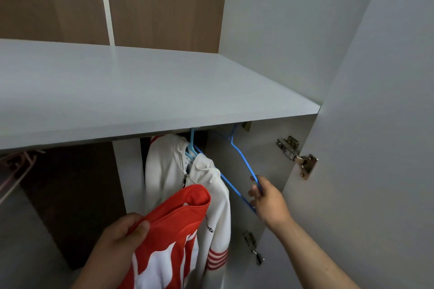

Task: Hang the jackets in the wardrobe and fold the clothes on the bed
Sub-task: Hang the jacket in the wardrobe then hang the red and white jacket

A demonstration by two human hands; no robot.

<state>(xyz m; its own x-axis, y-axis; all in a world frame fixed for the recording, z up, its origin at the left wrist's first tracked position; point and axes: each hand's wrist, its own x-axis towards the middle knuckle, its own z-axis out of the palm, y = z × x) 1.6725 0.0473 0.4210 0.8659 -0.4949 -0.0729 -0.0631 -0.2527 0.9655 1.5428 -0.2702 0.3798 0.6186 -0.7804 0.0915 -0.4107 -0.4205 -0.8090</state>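
Wardrobe shelf (164, 91), pale grey, runs across the view above both hands. The right hand (270, 202) is closed round the outer corner of an empty blue wire hanger (243, 159), thumb and fingers pinching the wire. From that hand the hanger slants up and to the left, and its hook passes out of sight under the shelf edge. To the left of the right hand, a white hooded jacket (169, 171) with red stripes at the cuff hangs on a light blue hanger (192, 145), and the wire hanger's lower bar crosses just beside its shoulder. The left hand (119, 241), lower and nearer the camera, grips a red jacket (173, 225) with white markings, fingers curled into the bunched cloth near its collar. The red jacket is held up in front of the white one and covers its lower part. Right of the right hand stands the open wardrobe door (375, 124), with a metal hinge (297, 155) above that hand. Far to the left of the left hand, pink hangers (14, 166) show under the shelf.
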